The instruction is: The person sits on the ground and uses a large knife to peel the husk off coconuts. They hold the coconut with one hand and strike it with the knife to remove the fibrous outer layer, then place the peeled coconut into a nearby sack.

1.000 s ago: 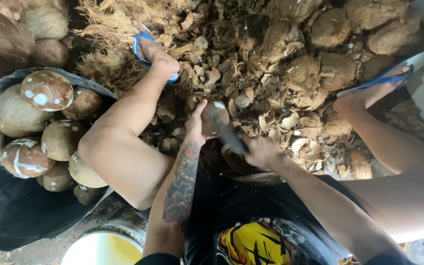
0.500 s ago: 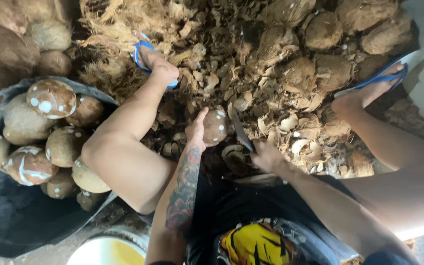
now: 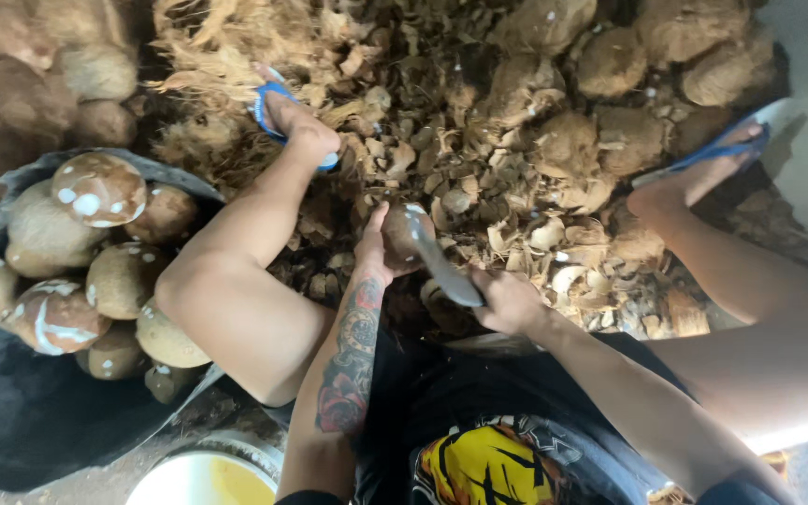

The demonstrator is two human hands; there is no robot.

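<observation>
My left hand [image 3: 378,251] grips a brown husked coconut [image 3: 402,234] held out in front of me, above a pile of shell scraps. My right hand [image 3: 509,301] is closed on the handle of a curved metal blade [image 3: 441,264], whose edge lies against the right side of the coconut. My tattooed left forearm runs up the middle of the view. Both bare legs spread to either side, with feet in blue sandals [image 3: 278,105] resting on the husk heap.
A pile of husked coconuts [image 3: 95,271], some chipped white, lies on a dark sheet at the left. Broken shells and fibrous husk [image 3: 516,140] cover the ground ahead. A round white bowl [image 3: 203,477] sits at the bottom left, by my left elbow.
The blade has swung in from beside the coconut and now rests against its right side. My left hand has kept its hold on the coconut.
</observation>
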